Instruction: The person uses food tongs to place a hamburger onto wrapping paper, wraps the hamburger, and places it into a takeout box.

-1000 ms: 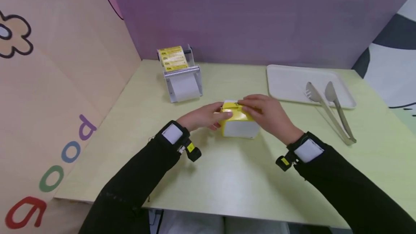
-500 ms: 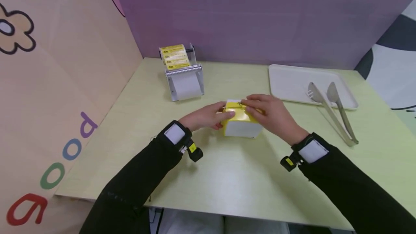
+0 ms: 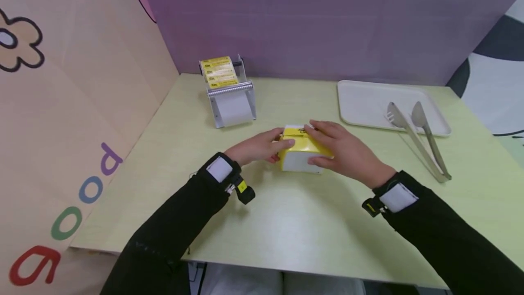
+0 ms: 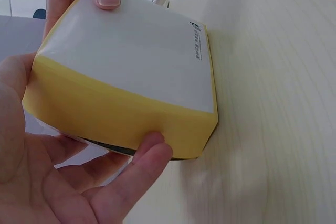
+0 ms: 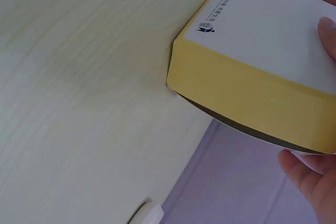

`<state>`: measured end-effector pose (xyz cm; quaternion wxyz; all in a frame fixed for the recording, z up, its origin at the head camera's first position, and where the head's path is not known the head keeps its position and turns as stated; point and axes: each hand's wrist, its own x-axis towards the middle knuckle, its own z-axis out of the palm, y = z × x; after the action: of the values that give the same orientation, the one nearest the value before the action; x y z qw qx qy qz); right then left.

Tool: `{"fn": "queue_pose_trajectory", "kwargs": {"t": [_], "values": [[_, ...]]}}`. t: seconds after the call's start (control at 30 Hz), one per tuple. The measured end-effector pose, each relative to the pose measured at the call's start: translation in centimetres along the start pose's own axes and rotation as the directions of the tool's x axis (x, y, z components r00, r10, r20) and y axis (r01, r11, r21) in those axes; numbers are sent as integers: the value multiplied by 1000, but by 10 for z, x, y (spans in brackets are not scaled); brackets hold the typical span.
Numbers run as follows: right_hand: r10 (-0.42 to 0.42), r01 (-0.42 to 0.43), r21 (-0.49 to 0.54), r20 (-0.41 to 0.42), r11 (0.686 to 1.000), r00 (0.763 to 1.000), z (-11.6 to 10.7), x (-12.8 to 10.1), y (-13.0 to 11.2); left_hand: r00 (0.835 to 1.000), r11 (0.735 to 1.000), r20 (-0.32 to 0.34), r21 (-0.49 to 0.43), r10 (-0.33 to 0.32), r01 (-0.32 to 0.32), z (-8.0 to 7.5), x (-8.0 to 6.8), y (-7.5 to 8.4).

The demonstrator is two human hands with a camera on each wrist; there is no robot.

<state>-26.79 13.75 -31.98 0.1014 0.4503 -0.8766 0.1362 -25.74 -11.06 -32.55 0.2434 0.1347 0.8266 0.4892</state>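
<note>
A: Centre of the head view, what do you see?

B: I see a yellow and white box [image 3: 302, 151] standing on the green table [image 3: 286, 222]. The left hand [image 3: 258, 147] grips its left side, fingers curled round the yellow edge. The right hand [image 3: 344, 151] clasps its right side, fingers across the top, thumb on the white face.

A: And around it?

B: Upper left, I note a label dispenser [image 3: 229, 92]; upper right, a white tray [image 3: 368, 104] with tongs [image 3: 421, 142] lying across its edge.
</note>
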Motion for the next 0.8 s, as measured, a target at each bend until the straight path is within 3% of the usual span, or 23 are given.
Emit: {"fn": "queue_pose_trajectory", "kwargs": {"t": [0.43, 0.8], "values": [[-76, 73, -91, -32, 993, 997, 1, 0, 2, 998, 997, 7, 38, 67, -68, -3, -2, -8], [-102, 94, -73, -100, 993, 990, 4, -4, 4, 988, 986, 17, 72, 152, -153, -3, 2, -8]]}}
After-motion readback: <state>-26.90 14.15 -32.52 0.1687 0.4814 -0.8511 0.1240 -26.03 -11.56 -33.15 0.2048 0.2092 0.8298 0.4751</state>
